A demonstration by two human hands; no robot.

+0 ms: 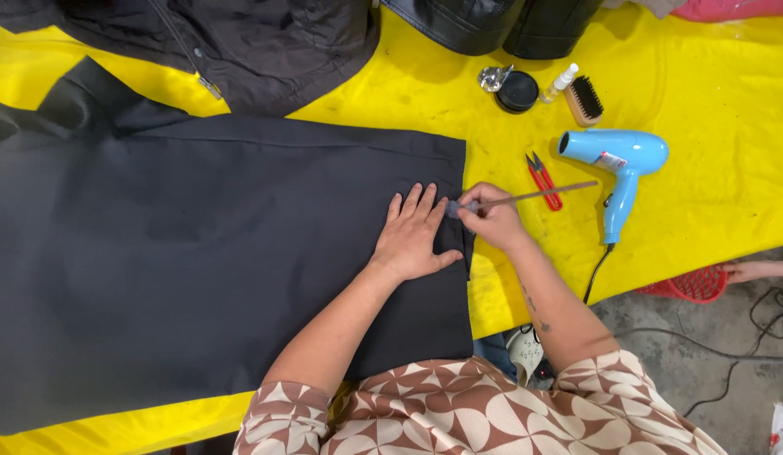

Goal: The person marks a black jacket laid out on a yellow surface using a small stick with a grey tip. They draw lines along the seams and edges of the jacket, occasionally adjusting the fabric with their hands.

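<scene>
Two hands, left hand (pixel 412 236) flat on dark cloth (pixel 197 261), right hand (pixel 491 221) grip pinching thin brush (pixel 526 199) at cloth's edge

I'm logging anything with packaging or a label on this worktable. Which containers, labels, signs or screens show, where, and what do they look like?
Round tin: top centre of the yellow table cover, black, flat, lidded.
Small bottle: lying right of the tin, clear with a white cap.
Sticker on the blue hair dryer: on its barrel, small, white and red.
No signs or screens.
</scene>
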